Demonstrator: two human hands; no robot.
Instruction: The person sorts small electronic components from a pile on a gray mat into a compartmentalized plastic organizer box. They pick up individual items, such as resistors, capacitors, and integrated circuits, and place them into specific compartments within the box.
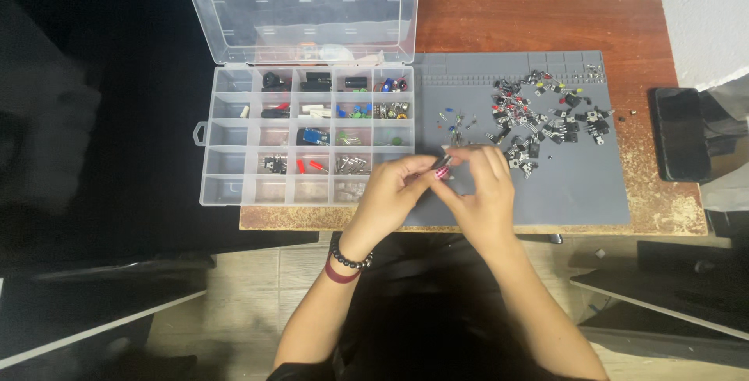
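Observation:
My left hand (392, 194) and my right hand (484, 190) meet over the front of a grey work mat (577, 186). Between their fingertips is a small part with thin metal legs (445, 164); both hands pinch it, and its exact kind is too small to tell. A pile of small black electronic parts (538, 120) with some coloured ones lies on the mat to the right of my hands. A few tiny loose parts (452, 122) lie just beyond my fingers.
A clear plastic compartment box (226, 155) with its lid (304, 7) up stands left of the mat, holding several sorted small parts. A dark phone (681, 133) lies at the table's right edge. The wooden table (530, 22) ends just in front of my hands.

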